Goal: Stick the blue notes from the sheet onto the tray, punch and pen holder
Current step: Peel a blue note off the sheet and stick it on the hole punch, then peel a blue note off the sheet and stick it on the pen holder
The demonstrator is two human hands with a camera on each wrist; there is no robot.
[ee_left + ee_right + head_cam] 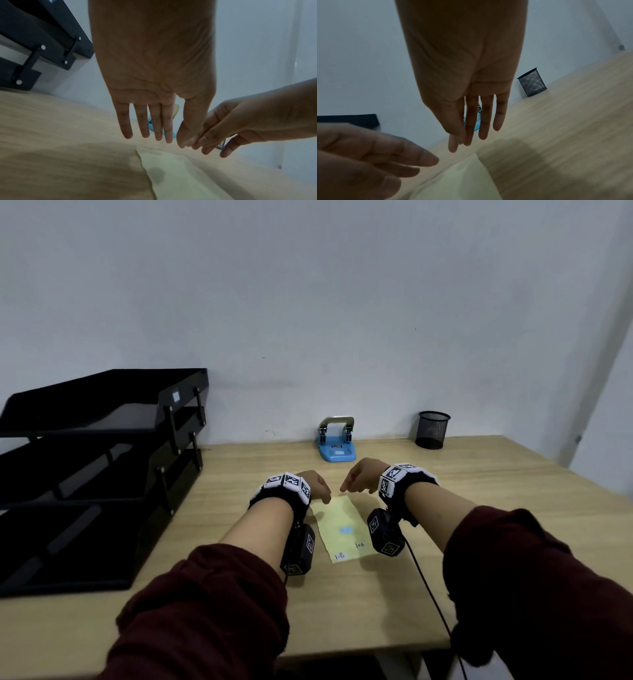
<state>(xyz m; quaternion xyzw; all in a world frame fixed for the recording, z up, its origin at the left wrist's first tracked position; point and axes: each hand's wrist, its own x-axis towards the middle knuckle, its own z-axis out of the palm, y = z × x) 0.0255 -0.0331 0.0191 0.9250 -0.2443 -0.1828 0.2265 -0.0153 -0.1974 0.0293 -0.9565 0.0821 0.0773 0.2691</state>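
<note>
A yellow sheet (pixel 342 518) lies on the desk with one small blue note (pixel 346 530) stuck near its middle. My left hand (pixel 323 496) and right hand (pixel 346 487) hover side by side just above the sheet's far edge, fingertips nearly meeting. In the left wrist view my left hand (pixel 175 143) has straight fingers and holds nothing. My right hand (pixel 467 142) also shows straight fingers, thumb close to the forefinger, and no note shows between them. The black stacked tray (pixel 102 440) carries a blue note (pixel 176 396). The blue punch (pixel 337 445) and mesh pen holder (pixel 433 429) stand by the wall.
The tray stack fills the desk's left side. A white wall runs right behind the punch and pen holder. Bare wooden desk (pixel 479 508) spreads to the right of the sheet. A black cable (pixel 428 587) trails from my right wrist to the near edge.
</note>
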